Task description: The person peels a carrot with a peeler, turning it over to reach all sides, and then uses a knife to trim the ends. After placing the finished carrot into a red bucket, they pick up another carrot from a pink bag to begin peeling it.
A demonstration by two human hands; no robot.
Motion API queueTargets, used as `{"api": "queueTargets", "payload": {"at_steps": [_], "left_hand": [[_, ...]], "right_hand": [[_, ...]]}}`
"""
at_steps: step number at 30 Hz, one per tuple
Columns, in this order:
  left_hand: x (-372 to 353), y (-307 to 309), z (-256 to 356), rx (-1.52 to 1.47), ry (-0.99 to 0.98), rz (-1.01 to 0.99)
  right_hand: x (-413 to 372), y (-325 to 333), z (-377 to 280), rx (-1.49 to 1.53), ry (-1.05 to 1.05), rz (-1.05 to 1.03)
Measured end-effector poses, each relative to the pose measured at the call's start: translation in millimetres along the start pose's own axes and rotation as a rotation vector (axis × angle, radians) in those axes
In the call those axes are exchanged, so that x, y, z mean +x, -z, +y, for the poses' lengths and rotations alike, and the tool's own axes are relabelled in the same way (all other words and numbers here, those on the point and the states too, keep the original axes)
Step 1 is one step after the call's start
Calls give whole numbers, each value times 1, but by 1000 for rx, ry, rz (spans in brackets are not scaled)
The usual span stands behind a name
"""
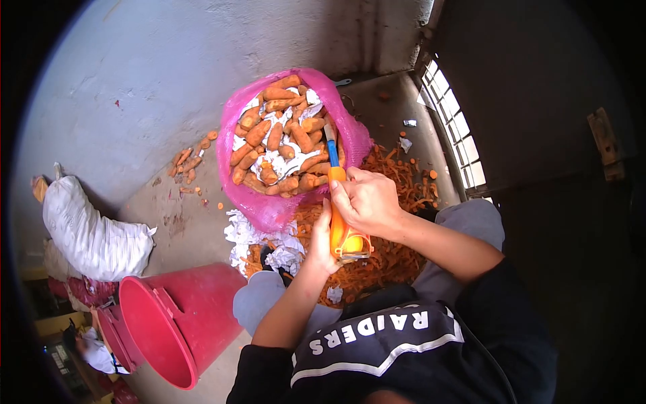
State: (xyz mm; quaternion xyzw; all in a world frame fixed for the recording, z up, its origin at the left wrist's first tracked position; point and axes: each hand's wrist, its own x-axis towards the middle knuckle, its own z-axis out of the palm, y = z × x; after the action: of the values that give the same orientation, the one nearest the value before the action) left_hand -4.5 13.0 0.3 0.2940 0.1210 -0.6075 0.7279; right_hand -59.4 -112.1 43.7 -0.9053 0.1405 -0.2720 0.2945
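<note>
My left hand [323,239] is closed around the lower part of a bright orange carrot [337,176], which points away from me. Over it, my right hand [367,202] grips an orange peeler [355,255], its blade end lying by the carrot's near end. The peeler's handle is mostly hidden by my fingers. Just past the carrot's far tip, a knife [332,149] with a blue handle and metal blade lies at the edge of a pink sack [232,135]. Several unpeeled carrots [274,136] and crumpled white paper fill the open sack.
Orange peelings [387,252] heap on the floor between my legs. White paper scraps [245,236] lie beside the sack, with carrot ends [185,163] by the wall. A red bucket [208,313] and a white sack [94,229] stand left. A dark door [538,121] is right.
</note>
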Motion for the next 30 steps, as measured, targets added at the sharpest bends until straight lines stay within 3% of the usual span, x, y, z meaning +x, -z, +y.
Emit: {"api": "queueTargets", "payload": {"at_steps": [6,7,10,16,18,26,30], "left_hand": [[3,3,7,11,-20,-47],[3,-2,8,-18,-27,42],[-2,-3,3,52,-64,47],[-1,1,4,71,-28,44],[-2,6,3,122,11,28],[-18,1,-7,276,31,4],[-31,2,-14,439,33,-27]], "right_hand": [[10,-5,3,-16,-64,-66],[11,-7,4,-43,-64,-82],[16,-14,12,-45,-138,-50],[15,-12,12,-21,-89,-90],[23,-8,16,-96,-171,-82],[44,-4,44,-139,-293,13],[60,4,76,-302,-289,173]]}}
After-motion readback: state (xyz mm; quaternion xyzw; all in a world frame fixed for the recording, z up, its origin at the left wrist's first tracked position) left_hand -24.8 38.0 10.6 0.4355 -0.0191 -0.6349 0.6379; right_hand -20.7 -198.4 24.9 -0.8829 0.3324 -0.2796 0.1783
